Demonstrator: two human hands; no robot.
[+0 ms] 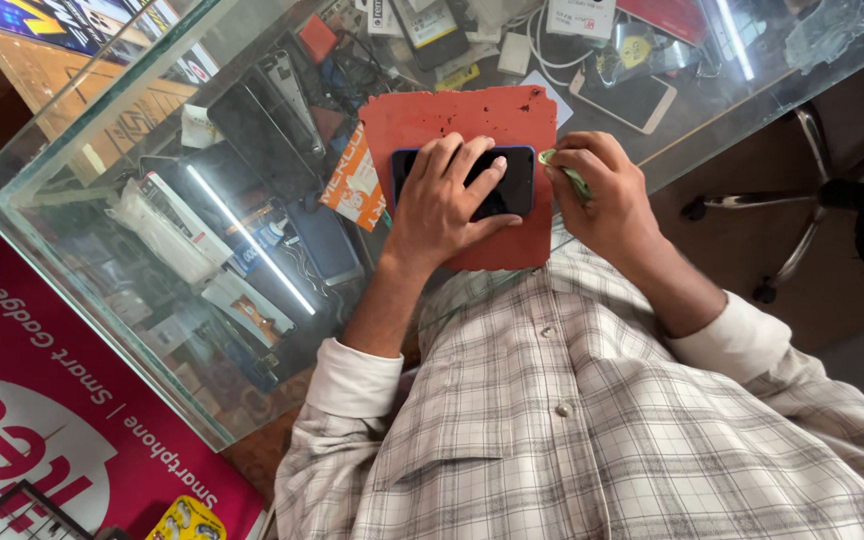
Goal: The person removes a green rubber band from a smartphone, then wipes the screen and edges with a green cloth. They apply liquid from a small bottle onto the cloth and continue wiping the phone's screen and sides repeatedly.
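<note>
On the glass worktop [102, 190], a red mat [432, 115] carries a dark phone [517, 180], long axis left-right. Left hand [442, 200] lies flat on the phone, fingers [452, 160] spread, pressing not gripping. Right hand [597, 195], just beside the phone's right end, pinches a small green tool [562, 172] at that edge.

Light: bright, even daylight over the scene.
Glare: two white tube-light reflections streak the clear glass-topped table [102, 260], one at left, one at top right.
Shadows: soft, short shadow under the left hand [447, 195] on the red rubber mat [512, 115].
Focus: centre sharp; plaid shirt [592, 420] nearest the camera slightly soft.
Distortion: wide-angle bending at the edges.
</note>
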